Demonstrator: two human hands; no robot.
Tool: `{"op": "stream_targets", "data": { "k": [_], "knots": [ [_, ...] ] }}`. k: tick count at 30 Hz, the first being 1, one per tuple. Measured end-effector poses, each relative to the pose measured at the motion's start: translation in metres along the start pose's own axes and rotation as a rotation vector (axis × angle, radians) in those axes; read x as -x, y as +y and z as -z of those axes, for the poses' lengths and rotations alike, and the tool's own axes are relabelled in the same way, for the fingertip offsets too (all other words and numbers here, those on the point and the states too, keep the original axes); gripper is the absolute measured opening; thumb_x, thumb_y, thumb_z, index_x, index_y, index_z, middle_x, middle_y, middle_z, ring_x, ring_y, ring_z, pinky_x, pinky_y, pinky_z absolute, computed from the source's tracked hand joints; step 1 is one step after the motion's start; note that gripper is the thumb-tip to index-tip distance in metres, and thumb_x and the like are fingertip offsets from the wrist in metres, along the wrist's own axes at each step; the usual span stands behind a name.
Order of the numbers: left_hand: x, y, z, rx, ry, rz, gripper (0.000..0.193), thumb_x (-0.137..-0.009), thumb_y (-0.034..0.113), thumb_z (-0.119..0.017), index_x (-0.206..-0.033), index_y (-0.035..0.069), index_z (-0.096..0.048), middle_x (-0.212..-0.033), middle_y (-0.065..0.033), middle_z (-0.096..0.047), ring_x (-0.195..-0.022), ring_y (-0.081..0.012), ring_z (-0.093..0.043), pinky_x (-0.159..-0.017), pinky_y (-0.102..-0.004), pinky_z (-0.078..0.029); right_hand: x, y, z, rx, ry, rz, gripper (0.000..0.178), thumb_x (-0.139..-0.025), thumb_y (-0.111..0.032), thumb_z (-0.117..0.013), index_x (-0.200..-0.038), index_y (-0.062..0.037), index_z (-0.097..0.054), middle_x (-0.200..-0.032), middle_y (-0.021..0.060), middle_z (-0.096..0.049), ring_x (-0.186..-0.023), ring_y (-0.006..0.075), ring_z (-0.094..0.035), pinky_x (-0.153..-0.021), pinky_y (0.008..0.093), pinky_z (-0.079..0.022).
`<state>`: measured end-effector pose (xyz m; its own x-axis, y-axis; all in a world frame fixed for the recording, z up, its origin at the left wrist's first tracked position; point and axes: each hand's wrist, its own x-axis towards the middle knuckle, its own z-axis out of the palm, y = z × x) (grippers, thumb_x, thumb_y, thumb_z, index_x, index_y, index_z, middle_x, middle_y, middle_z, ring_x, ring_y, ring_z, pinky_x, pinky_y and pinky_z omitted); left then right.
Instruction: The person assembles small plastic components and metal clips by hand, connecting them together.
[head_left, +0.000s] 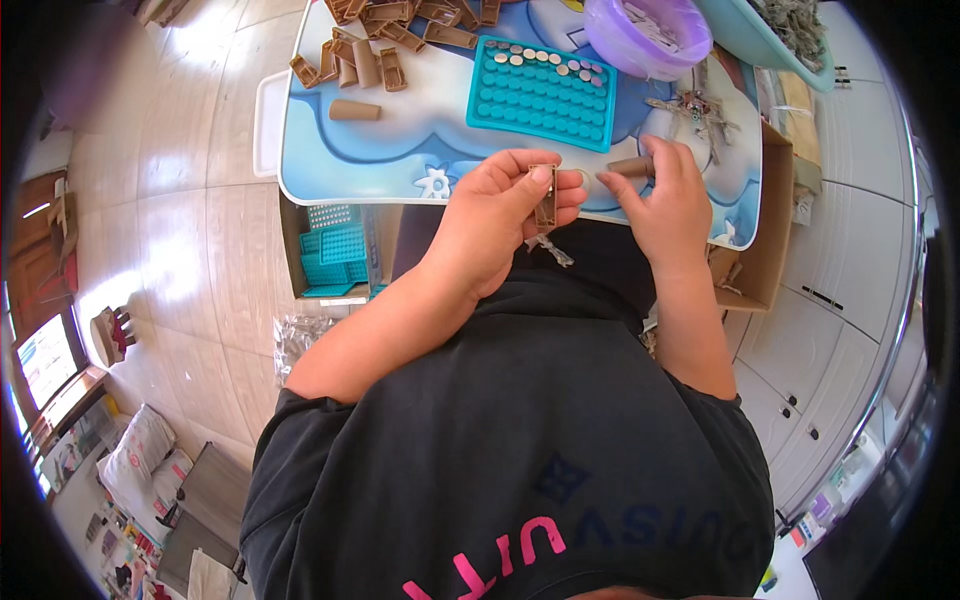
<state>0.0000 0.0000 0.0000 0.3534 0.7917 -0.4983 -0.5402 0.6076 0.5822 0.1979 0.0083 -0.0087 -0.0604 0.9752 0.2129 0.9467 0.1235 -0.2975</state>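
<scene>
My left hand (pixel 490 205) is closed around a small brown plastic casing half (pixel 545 200), its hollow side facing up and the thumb pressing on its upper end. Small parts may lie inside that half, too tiny to make out. A small pale round piece (pixel 588 178) shows beside my left fingertips. At the table's front edge, my right hand (pixel 672 200) has its thumb and fingers around another brown casing half (pixel 630 168), rounded side up. Just beyond both hands is a teal tray (pixel 540 130) of round pockets, its far rows holding several silvery discs.
Several brown casing halves (pixel 400 35) are heaped at the far left of the blue-and-white table (pixel 400 170); one (pixel 355 110) lies apart. A purple lined tub (pixel 650 45), a teal basin (pixel 780 50) and a tangle of metallic parts (pixel 700 110) are at right. Below left, a box holds teal trays (pixel 335 250).
</scene>
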Motion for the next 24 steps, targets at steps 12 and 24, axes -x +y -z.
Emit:
{"op": "stream_targets", "data": {
  "k": [12,24],
  "knots": [
    [0.005,0.002,0.0,-0.006,-0.011,-0.007,0.028,-0.096,0.018,-0.045,-0.116,-0.001,-0.049,-0.105,-0.0139,-0.061,-0.092,-0.0205,-0.063,-0.082,-0.0338,-0.052,0.012,-0.029,0.022,-0.658,-0.028,0.248,0.072,-0.064,-0.017,-0.08,-0.126,-0.0029,-0.046,-0.106,0.0126,-0.06,-0.095,0.0258,-0.058,-0.085,0.034,-0.045],
    [0.007,-0.004,0.003,0.005,-0.074,0.037,0.034,-0.097,0.031,-0.043,-0.109,0.001,-0.053,-0.095,-0.0088,-0.061,-0.079,-0.018,-0.061,-0.071,-0.0291,-0.051,0.014,-0.05,0.017,-0.572,-0.045,0.433,0.076,-0.059,-0.011,-0.081,-0.126,-0.0038,-0.046,-0.11,0.0127,-0.058,-0.097,0.0302,-0.057,-0.083,0.0367,-0.045]
  ]
}}
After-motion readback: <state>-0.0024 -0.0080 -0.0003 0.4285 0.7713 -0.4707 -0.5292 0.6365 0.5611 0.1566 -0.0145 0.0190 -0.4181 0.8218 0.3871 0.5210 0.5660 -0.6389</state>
